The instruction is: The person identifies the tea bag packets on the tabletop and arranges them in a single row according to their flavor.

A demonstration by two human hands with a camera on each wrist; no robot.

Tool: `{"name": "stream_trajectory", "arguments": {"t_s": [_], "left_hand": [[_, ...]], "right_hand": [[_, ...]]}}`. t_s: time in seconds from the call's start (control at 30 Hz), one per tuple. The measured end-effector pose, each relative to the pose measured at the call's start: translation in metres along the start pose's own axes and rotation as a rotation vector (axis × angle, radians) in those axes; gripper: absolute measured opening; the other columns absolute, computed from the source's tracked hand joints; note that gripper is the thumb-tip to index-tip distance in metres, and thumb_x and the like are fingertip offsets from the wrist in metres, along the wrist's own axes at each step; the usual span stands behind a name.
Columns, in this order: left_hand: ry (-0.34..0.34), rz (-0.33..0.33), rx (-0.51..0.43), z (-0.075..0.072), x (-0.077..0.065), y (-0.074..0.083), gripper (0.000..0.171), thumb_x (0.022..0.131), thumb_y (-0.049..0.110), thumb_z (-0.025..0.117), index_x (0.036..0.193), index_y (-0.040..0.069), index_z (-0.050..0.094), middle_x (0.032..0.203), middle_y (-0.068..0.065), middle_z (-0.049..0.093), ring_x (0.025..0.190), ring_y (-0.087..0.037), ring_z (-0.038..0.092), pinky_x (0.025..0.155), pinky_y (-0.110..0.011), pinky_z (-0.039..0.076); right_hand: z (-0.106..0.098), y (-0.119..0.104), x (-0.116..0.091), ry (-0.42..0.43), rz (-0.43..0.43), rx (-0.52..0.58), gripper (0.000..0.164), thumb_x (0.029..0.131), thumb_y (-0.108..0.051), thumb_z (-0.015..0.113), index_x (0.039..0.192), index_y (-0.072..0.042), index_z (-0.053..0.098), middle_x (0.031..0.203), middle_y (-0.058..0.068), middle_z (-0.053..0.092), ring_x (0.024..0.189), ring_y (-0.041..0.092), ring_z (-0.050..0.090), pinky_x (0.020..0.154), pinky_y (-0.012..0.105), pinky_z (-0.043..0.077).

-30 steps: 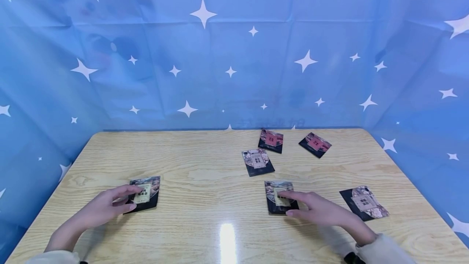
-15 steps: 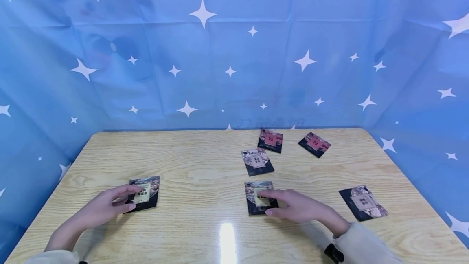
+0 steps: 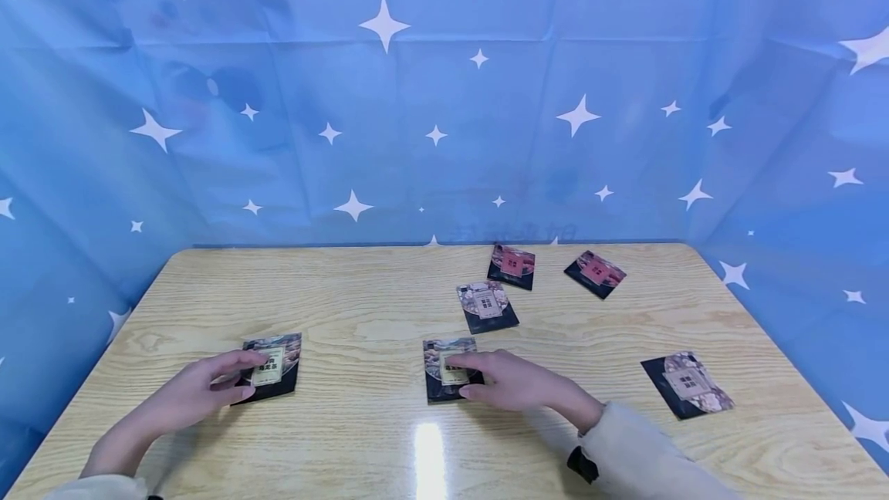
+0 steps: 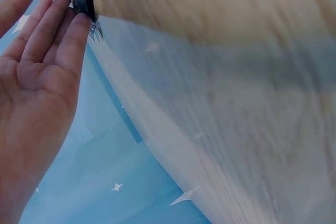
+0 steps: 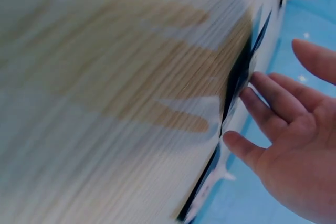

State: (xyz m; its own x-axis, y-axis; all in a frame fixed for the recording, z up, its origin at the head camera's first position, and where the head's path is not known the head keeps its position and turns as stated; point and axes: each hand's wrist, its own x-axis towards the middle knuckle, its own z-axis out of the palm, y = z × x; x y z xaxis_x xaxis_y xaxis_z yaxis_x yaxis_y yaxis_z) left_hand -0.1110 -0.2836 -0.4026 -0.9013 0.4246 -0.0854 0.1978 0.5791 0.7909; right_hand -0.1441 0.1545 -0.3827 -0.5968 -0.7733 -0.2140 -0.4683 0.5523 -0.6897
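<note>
Lower left in the frame, the left hand (image 3: 194,393) touches a dark packet (image 3: 283,373); lower centre, the right hand (image 3: 521,381) touches another packet (image 3: 441,381); both loosely spread, unclenched.

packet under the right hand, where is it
In the head view, the packet lies lower centre, partly under the right hand, below and left of the nearest lilac-labelled packet.

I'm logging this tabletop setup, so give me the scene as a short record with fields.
Surface: wood-grain table
Backdrop: blue star-patterned cloth
Left hand: touching yellow-labelled tea sachet
Right hand: touching second yellow-labelled tea sachet
Near far edge: left red-labelled sachet, right red-labelled sachet
Beyond right hand: lilac-labelled sachet
Right side: second lilac-labelled sachet
</note>
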Motion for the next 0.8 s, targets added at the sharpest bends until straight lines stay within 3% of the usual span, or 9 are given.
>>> {"name": "stream_trajectory", "arguments": {"t_s": [0.23, 0.33, 0.47, 0.5, 0.57, 0.63, 0.7, 0.73, 0.8], "left_hand": [[-0.001, 0.01, -0.003, -0.001, 0.0, 0.0, 0.041, 0.09, 0.021, 0.059, 0.124, -0.002, 0.05, 0.125, -0.023, 0.049, 0.114, -0.045, 0.042, 0.088, -0.042, 0.046], [0.004, 0.015, 0.0, -0.001, 0.0, -0.001, 0.041, 0.09, 0.021, 0.059, 0.123, -0.001, 0.051, 0.124, -0.023, 0.05, 0.116, -0.028, 0.048, 0.088, -0.042, 0.046], [0.002, 0.014, -0.015, -0.002, -0.001, -0.002, 0.041, 0.09, 0.022, 0.06, 0.123, -0.001, 0.051, 0.124, -0.022, 0.05, 0.109, 0.004, 0.046, 0.088, -0.042, 0.046], [0.001, 0.013, -0.018, -0.002, -0.001, -0.002, 0.041, 0.09, 0.022, 0.06, 0.123, -0.001, 0.051, 0.125, -0.022, 0.05, 0.108, 0.007, 0.045, 0.088, -0.042, 0.046], [0.0, 0.01, -0.016, -0.002, -0.001, -0.002, 0.041, 0.09, 0.022, 0.059, 0.123, -0.001, 0.051, 0.125, -0.022, 0.05, 0.11, 0.003, 0.046, 0.088, -0.042, 0.046], [0.002, 0.009, -0.009, -0.002, -0.001, -0.001, 0.041, 0.09, 0.022, 0.059, 0.123, -0.001, 0.051, 0.124, -0.022, 0.05, 0.113, -0.012, 0.05, 0.088, -0.042, 0.046], [0.005, 0.008, -0.003, -0.002, -0.001, -0.001, 0.041, 0.09, 0.022, 0.059, 0.123, -0.001, 0.051, 0.124, -0.022, 0.05, 0.114, -0.02, 0.05, 0.088, -0.042, 0.046], [0.005, 0.008, -0.003, -0.002, -0.001, -0.001, 0.04, 0.09, 0.022, 0.059, 0.122, -0.001, 0.052, 0.124, -0.022, 0.051, 0.114, -0.022, 0.05, 0.088, -0.042, 0.046], [0.002, 0.007, -0.014, -0.002, 0.0, -0.001, 0.04, 0.09, 0.022, 0.059, 0.122, -0.001, 0.051, 0.124, -0.023, 0.05, 0.113, -0.014, 0.05, 0.088, -0.042, 0.046]], "right_hand": [[0.007, -0.015, 0.027, -0.026, -0.016, -0.029, 0.046, 0.095, -0.016, 0.05, 0.138, -0.003, 0.039, 0.135, 0.01, 0.045, 0.042, 0.006, 0.024, 0.075, 0.022, 0.04], [0.009, -0.022, 0.037, -0.036, -0.009, -0.072, 0.046, 0.096, -0.017, 0.05, 0.138, -0.004, 0.038, 0.136, 0.009, 0.044, 0.054, 0.005, 0.044, 0.091, 0.03, 0.041], [0.012, -0.031, 0.05, -0.052, 0.032, -0.111, 0.047, 0.096, -0.021, 0.049, 0.14, -0.009, 0.038, 0.138, 0.005, 0.042, 0.059, 0.005, 0.045, 0.097, 0.036, 0.036], [0.013, -0.033, 0.054, -0.056, 0.035, -0.111, 0.047, 0.096, -0.021, 0.049, 0.14, -0.009, 0.037, 0.138, 0.004, 0.042, 0.051, 0.008, 0.037, 0.093, 0.034, 0.037], [0.016, -0.036, 0.06, -0.059, 0.039, -0.116, 0.047, 0.096, -0.022, 0.049, 0.14, -0.01, 0.037, 0.139, 0.004, 0.042, 0.051, 0.009, 0.033, 0.088, 0.031, 0.037], [0.017, -0.04, 0.066, -0.059, 0.034, -0.121, 0.048, 0.096, -0.023, 0.049, 0.141, -0.011, 0.037, 0.139, 0.003, 0.041, 0.07, 0.005, 0.05, 0.094, 0.031, 0.038], [0.019, -0.043, 0.071, -0.06, 0.028, -0.119, 0.048, 0.096, -0.022, 0.049, 0.141, -0.01, 0.036, 0.139, 0.003, 0.041, 0.096, 0.008, 0.055, 0.098, 0.033, 0.037], [0.02, -0.045, 0.074, -0.06, 0.026, -0.121, 0.048, 0.096, -0.022, 0.049, 0.141, -0.01, 0.036, 0.139, 0.003, 0.041, 0.112, 0.01, 0.05, 0.101, 0.036, 0.035], [0.022, -0.05, 0.08, -0.06, 0.025, -0.129, 0.048, 0.096, -0.022, 0.049, 0.141, -0.01, 0.036, 0.14, 0.003, 0.041, 0.127, 0.015, 0.038, 0.104, 0.039, 0.032]]}}
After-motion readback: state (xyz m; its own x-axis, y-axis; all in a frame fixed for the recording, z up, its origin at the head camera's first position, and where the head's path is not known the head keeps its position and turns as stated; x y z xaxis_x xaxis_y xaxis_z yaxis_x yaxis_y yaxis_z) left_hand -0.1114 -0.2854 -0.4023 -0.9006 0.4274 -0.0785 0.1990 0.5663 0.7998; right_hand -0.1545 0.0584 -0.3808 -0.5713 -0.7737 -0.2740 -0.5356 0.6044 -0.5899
